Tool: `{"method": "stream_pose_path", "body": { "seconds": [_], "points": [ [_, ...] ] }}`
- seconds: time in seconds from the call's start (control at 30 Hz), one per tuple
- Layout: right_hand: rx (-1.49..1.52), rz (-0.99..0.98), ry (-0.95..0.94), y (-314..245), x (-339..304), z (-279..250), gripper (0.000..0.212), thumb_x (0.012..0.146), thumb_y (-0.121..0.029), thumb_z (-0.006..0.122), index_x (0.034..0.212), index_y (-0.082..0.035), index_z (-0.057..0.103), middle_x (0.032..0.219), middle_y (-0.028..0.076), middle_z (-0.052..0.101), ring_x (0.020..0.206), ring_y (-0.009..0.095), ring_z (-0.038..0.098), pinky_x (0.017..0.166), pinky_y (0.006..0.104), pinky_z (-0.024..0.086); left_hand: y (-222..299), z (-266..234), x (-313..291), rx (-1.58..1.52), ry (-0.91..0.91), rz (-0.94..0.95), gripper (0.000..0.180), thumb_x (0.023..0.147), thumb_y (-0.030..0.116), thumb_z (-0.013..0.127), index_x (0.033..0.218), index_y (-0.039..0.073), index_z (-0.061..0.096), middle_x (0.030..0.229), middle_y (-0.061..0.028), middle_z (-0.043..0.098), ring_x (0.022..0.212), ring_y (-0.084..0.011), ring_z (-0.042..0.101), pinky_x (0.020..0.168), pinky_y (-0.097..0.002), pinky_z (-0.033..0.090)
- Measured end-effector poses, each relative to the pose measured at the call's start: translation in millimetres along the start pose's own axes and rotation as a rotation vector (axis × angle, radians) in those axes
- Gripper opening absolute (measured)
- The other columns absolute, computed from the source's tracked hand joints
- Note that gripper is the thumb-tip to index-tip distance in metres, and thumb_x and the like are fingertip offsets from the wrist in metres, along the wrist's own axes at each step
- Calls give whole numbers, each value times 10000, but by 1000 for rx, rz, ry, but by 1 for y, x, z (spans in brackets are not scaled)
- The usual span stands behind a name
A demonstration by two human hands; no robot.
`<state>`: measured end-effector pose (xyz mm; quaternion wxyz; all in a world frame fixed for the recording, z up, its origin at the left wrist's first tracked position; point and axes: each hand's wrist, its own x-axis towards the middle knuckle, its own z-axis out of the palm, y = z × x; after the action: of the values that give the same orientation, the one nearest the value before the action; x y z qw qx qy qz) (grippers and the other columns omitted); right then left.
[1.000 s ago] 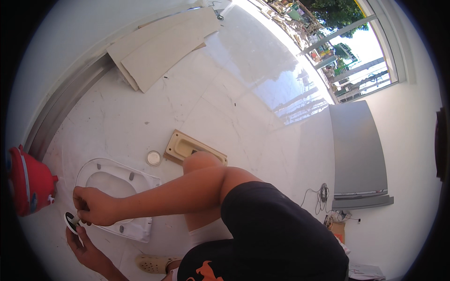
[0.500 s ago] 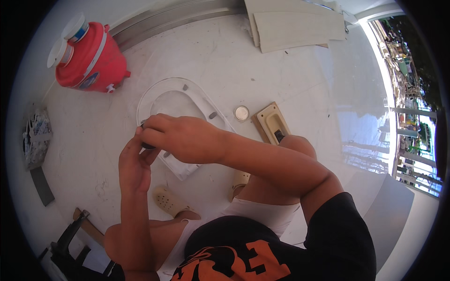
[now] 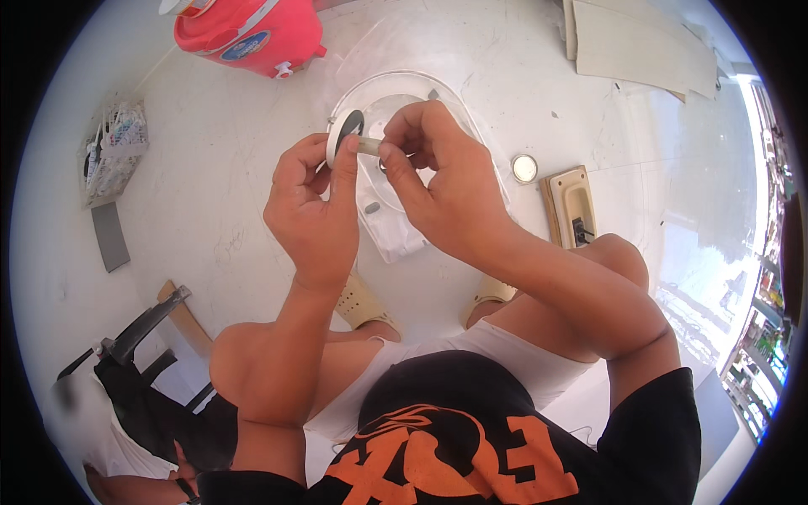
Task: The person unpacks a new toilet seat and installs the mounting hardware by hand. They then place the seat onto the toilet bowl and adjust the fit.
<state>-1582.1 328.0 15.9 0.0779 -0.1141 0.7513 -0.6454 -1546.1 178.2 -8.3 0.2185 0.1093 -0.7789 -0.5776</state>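
My left hand point(image 3: 318, 202) pinches a round, flat white roll point(image 3: 335, 137) with a dark inner face, held on edge. From it a short greyish-beige strip point(image 3: 369, 146) reaches across to my right hand point(image 3: 438, 172), whose thumb and fingers are closed on its end. The roll looks like tape, but its exact kind is not clear. Below both hands, on the floor between my feet, lies a white oval frame with grey pads point(image 3: 396, 227), shaped like a toilet seat. My hands hide part of it.
A red water cooler point(image 3: 252, 34) stands at far left. Right of the frame are a round tin lid point(image 3: 524, 168) and a beige tray point(image 3: 577, 202) holding a black object. Flat boards point(image 3: 640, 46) lie far right. A plastic bag point(image 3: 116, 147) and another person's hand point(image 3: 185, 471) are at left.
My hands have drawn apart, and the strip now shows between them. The roll has turned, revealing its white rim and dark face. The view has shifted, and another person's arm appears at lower left.
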Motion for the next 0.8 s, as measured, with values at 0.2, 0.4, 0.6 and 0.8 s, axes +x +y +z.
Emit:
{"method": "stream_pose_path", "body": {
  "seconds": [0.2, 0.4, 0.6, 0.8],
  "points": [
    [673, 692, -133, 6, 12, -12, 408, 1033, -281, 706, 1214, 55, 562, 1075, 149, 700, 960, 219, 716, 767, 315, 576, -2, -5, 8, 145, -64, 33, 186, 993, 130, 768, 1025, -22, 665, 1046, -97, 731, 889, -128, 691, 829, -277, 572],
    [394, 408, -111, 12, 21, -13, 613, 1043, -515, 631, 1251, 59, 573, 1057, 139, 699, 864, 223, 716, 727, 318, 593, 22, 15, 9, 62, -144, -400, 282, 1003, 278, 770, 1012, 5, 699, 973, -71, 734, 844, -140, 688, 766, -279, 535],
    [617, 577, -252, 6, 26, -28, 565, 1054, -501, 611, 1270, 21, 615, 984, 106, 705, 766, 142, 667, 627, 259, 527, 37, -49, 15, 243, -362, 220, 413, 956, 354, 790, 1203, 30, 715, 1183, -123, 719, 1128, -280, 654, 963, -379, 510],
    [347, 476, -232, 22, 31, -60, 637, 1129, -475, 436, 1485, 48, 515, 1148, 143, 703, 819, 108, 640, 636, 203, 497, 22, -256, -104, 189, 578, -427, 797, 1108, 657, 229, 1498, 7, 479, 1430, -155, 597, 1378, -293, 524, 1191, -479, 348]
  ]
}}
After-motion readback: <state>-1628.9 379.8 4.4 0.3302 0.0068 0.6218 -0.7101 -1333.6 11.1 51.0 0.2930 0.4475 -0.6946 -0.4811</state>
